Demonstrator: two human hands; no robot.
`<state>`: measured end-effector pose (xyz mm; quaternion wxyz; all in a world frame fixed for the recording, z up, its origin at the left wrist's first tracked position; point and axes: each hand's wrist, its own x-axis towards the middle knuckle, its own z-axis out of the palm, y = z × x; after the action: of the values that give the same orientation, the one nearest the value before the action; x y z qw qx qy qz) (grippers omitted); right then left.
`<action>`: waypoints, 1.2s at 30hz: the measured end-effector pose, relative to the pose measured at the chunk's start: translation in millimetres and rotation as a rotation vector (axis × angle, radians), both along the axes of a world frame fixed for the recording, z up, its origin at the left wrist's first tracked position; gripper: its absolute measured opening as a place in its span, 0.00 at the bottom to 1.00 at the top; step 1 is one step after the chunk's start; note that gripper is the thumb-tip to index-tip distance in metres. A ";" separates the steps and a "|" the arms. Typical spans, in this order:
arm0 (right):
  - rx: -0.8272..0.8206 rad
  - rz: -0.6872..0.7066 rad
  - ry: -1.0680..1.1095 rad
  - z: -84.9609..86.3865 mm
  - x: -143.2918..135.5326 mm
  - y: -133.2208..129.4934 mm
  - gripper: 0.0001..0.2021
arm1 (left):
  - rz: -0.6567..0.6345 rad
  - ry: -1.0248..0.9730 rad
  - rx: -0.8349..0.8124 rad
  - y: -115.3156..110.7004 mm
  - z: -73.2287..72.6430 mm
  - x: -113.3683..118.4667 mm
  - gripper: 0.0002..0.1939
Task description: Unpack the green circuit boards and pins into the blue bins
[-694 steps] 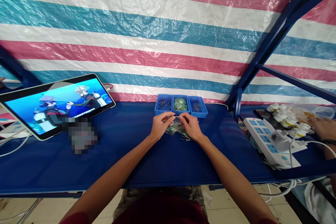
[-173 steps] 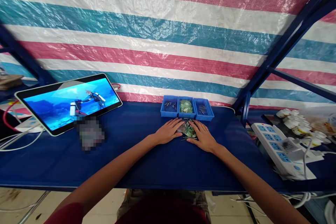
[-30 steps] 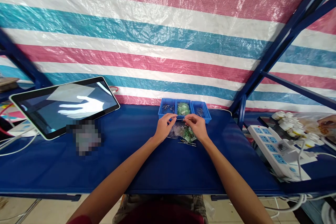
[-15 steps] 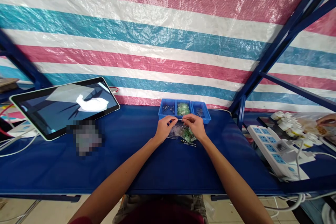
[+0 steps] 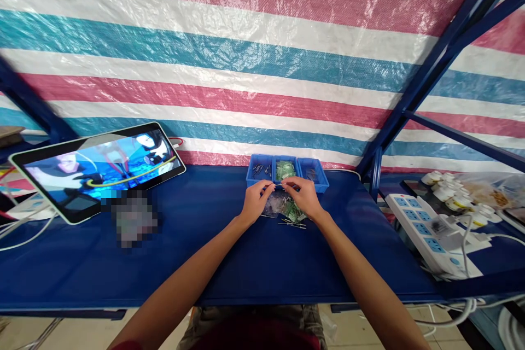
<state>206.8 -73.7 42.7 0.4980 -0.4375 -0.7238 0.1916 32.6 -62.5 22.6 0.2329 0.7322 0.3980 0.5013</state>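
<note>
My left hand and my right hand meet in front of the blue bins, their fingertips pinched. Between them spans a thin, light stick-like piece, too small to make out its kind. Just behind are three joined blue bins: the left one has dark slim pieces, the middle one small greenish clear bags, the right one a few dark bits. Under my hands lie a clear plastic bag and a green-and-clear heap, partly hidden. Several thin pins lie in front of it.
A tablet leans at the left of the blue table, beside a pixelated patch. At the right are a white power strip with cables, several white bottles and a bag. A blue frame post rises there.
My hands keep nearly the same place and pinch. The tablet's picture has changed. Another person's hand by the bag at the far right has gone from view.
</note>
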 end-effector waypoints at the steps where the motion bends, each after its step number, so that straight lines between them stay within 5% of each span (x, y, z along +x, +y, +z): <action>1: 0.001 -0.006 -0.021 1.9 0.8 1.5 0.08 | -0.005 0.008 0.002 1.4 2.7 0.6 0.14; 6: -0.022 -0.054 -0.021 6.9 3.1 6.7 0.09 | -0.038 0.057 -0.007 8.3 14.1 3.8 0.16; 15: -0.003 -0.057 -0.032 -11.4 4.3 -5.6 0.10 | -0.044 0.087 -0.006 1.1 0.4 1.9 0.16; 36: 0.013 -0.099 -0.117 -15.2 4.6 -9.7 0.12 | -0.031 0.072 0.065 -3.9 3.9 -1.8 0.16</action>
<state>211.4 -83.4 27.5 0.4666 -0.4799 -0.7303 0.1360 30.8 -66.4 26.5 0.2022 0.7632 0.3780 0.4835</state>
